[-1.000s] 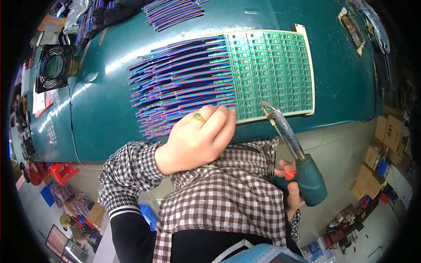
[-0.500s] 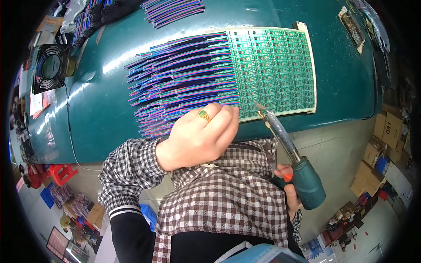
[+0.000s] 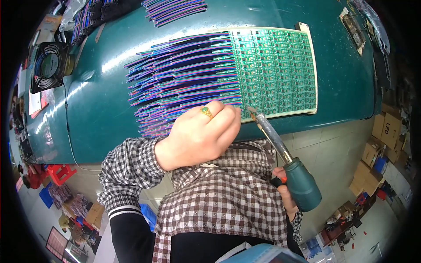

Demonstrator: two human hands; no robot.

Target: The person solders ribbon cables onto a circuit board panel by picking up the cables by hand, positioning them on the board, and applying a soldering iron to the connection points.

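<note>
1. Reference: the view's centre is the dial centre, with 12 o'clock at the top edge.
2. Circuit-board panel (image 3: 278, 72): lies flat on the green bench (image 3: 103, 118), between 1 and 2 o'clock. Small green boards fill it in rows, and a pale edging borders its 3 o'clock side.
3. Wires (image 3: 188, 76): spread in multicoloured rows at 11 o'clock, their ends at the panel's 9 o'clock side.
4. Left hand (image 3: 197, 136): at the dial centre, back upward, fingers bunched together at the lowest wire ends (a ring with a green stone (image 3: 206, 113) sits on one finger). The fingertips are hidden; whether they are clamped on a wire cannot be told.
5. Right hand (image 3: 287, 199): between 4 and 5 o'clock, fingers wrapped around the grip of the soldering gun (image 3: 303, 186).
6. Soldering gun: green body at 4 o'clock, barrel pointing toward 11 o'clock. Its tip is over the panel's lower edge, near the left fingertips; contact cannot be confirmed.
7. Surroundings: a black fan (image 3: 49, 65) stands near 10 o'clock; a second wire bundle (image 3: 175, 12) lies between 11 and 12 o'clock.
</note>
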